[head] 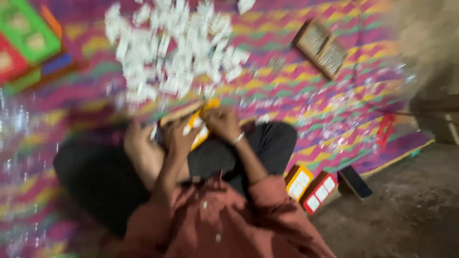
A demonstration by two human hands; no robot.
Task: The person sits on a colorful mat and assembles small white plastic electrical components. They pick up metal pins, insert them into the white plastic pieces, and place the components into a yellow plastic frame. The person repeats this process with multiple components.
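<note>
The head view is blurred. I sit cross-legged in dark trousers and a rust-red shirt on a bright zigzag mat [306, 91]. Both hands meet over my lap on a yellow card or small frame [200, 125]. My left hand [178, 136] grips its near side. My right hand [221, 122], with a bracelet at the wrist, holds its far end. Just beyond the hands lies a big heap of small white packets [172, 52].
Green, red and blue plastic frames [28, 43] are stacked at the top left. A brown tray with silvery strips [321, 47] lies at the top right. Yellow and red boxes [311, 187] and a dark flat thing [356, 181] sit by my right knee. Bare floor lies right.
</note>
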